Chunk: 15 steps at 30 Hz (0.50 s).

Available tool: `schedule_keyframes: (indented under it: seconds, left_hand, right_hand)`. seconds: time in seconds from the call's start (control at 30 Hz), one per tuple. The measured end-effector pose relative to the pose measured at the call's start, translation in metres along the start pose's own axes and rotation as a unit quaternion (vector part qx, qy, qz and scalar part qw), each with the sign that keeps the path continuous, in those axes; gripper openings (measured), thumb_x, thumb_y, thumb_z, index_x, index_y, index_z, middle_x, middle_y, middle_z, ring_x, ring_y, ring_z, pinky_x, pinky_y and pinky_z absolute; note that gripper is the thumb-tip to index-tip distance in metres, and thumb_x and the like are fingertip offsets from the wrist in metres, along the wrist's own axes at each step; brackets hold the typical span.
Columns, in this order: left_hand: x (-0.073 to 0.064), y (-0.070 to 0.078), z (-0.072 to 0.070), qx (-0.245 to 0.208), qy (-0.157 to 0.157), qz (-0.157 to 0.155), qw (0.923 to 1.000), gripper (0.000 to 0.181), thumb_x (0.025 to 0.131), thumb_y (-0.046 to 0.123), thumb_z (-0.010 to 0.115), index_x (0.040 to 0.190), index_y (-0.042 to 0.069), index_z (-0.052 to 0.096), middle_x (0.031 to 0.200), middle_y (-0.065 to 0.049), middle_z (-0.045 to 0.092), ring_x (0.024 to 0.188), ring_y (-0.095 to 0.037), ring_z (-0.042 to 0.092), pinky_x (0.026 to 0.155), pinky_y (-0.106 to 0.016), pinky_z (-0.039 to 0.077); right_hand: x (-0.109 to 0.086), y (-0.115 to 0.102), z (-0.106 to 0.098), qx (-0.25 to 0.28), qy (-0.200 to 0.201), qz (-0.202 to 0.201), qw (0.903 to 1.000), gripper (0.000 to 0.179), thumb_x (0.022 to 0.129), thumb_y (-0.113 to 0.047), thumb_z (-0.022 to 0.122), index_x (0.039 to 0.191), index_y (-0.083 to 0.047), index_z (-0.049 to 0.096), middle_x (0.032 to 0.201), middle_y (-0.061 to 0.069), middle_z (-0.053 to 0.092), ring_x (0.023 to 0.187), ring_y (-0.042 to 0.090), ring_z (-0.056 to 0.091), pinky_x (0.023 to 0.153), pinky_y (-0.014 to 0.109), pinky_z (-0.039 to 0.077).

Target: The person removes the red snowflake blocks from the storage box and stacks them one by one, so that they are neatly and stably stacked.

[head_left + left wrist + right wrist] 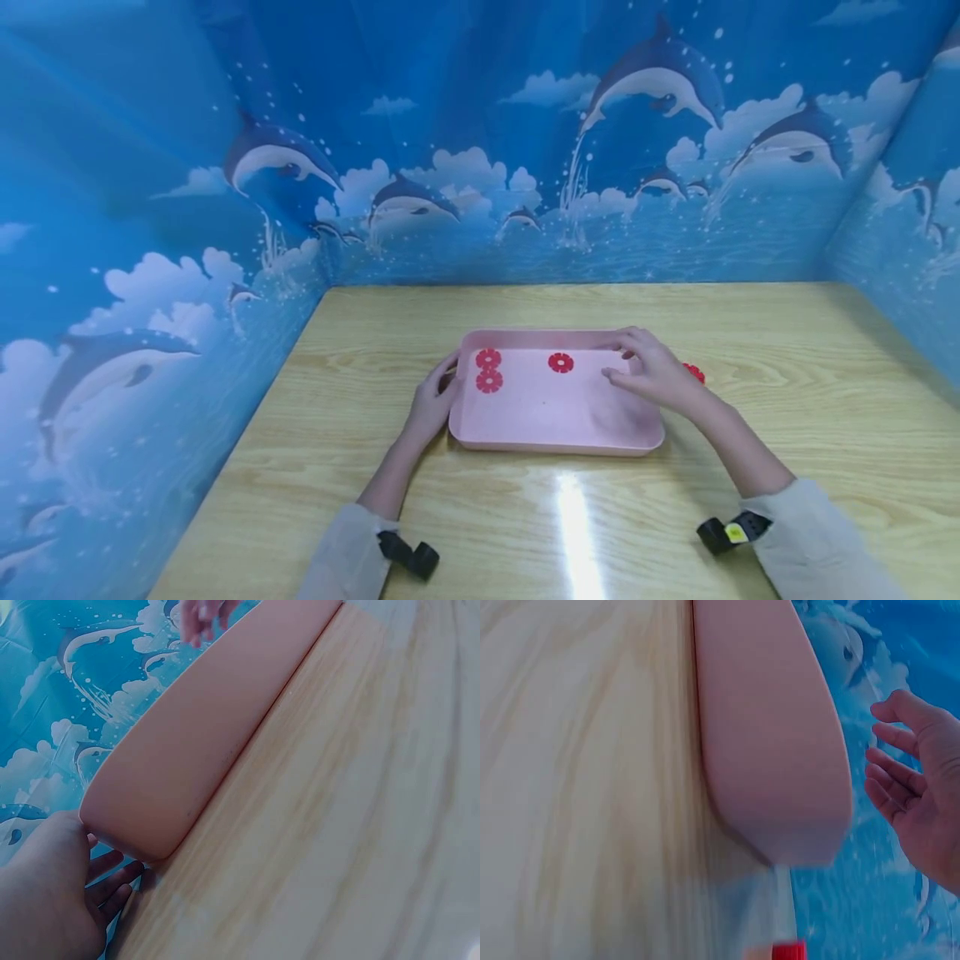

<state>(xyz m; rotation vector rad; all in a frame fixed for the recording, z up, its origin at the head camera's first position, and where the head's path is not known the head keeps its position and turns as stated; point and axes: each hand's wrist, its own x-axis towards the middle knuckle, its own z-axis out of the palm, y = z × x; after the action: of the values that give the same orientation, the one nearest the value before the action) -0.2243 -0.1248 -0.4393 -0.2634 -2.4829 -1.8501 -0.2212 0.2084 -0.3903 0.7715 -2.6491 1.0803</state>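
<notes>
A shallow pink tray (555,421) sits on the table. Inside it are red notched plastic discs: an upper-left disc (488,359), another disc (489,382) directly below it, and a third disc (560,362) near the far wall. My left hand (432,406) holds the tray's left end; in the left wrist view its fingers (112,883) lie along the outer wall, the thumb mostly hidden. Above the tray's right side is my right hand (652,372), fingers loosely bent and apart, nothing visible between them. Beyond the tray's right end lie red discs (695,372), partly covered by that hand.
The wood-grain table (360,333) extends around the tray. A blue dolphin-print sheet (465,225) encloses its back and sides. Black bands (408,557) with small cameras sit over both sleeves.
</notes>
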Motion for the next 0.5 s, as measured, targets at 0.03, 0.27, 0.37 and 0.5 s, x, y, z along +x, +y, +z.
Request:
schedule_keyframes:
  seconds: [0.03,0.27,0.37,0.5]
  left_hand:
    - [0.000,0.000,0.000,-0.004,0.000,-0.002,1.0000,0.044,0.094,0.005,0.050,0.136,0.001,0.041,0.134,-0.020,0.043,0.115,-0.034,0.048,0.095,-0.040,0.043]
    - [0.006,-0.017,0.002,0.002,0.008,-0.006,0.9999,0.044,0.094,0.010,0.051,0.138,0.009,0.042,0.135,-0.014,0.045,0.114,-0.028,0.050,0.093,-0.033,0.045]
    - [0.005,-0.017,0.003,-0.006,0.009,-0.007,0.9999,0.044,0.094,0.011,0.051,0.138,0.010,0.042,0.135,-0.014,0.045,0.114,-0.028,0.050,0.093,-0.033,0.044]
    - [0.006,-0.016,0.001,-0.018,0.004,-0.006,0.9998,0.045,0.094,0.010,0.051,0.138,0.007,0.041,0.135,-0.017,0.043,0.116,-0.031,0.048,0.095,-0.035,0.043]
  right_hand:
    - [0.006,-0.005,0.005,0.003,-0.010,0.004,0.9999,0.035,0.080,-0.007,0.069,0.113,0.000,0.059,0.107,0.013,0.054,0.094,0.033,0.052,0.077,0.048,0.050]
    - [0.042,-0.034,0.044,0.015,-0.078,0.020,0.9966,0.037,0.083,-0.018,0.067,0.117,-0.003,0.059,0.113,0.013,0.052,0.100,0.032,0.052,0.078,0.044,0.051]
    - [0.054,-0.041,0.063,0.024,-0.102,0.026,0.9942,0.038,0.084,-0.019,0.066,0.117,-0.004,0.058,0.115,0.013,0.051,0.103,0.032,0.050,0.078,0.040,0.050]
    - [0.067,-0.045,0.088,0.033,-0.112,0.014,0.9931,0.034,0.081,-0.012,0.067,0.113,0.000,0.060,0.110,0.015,0.054,0.100,0.031,0.050,0.080,0.038,0.048]
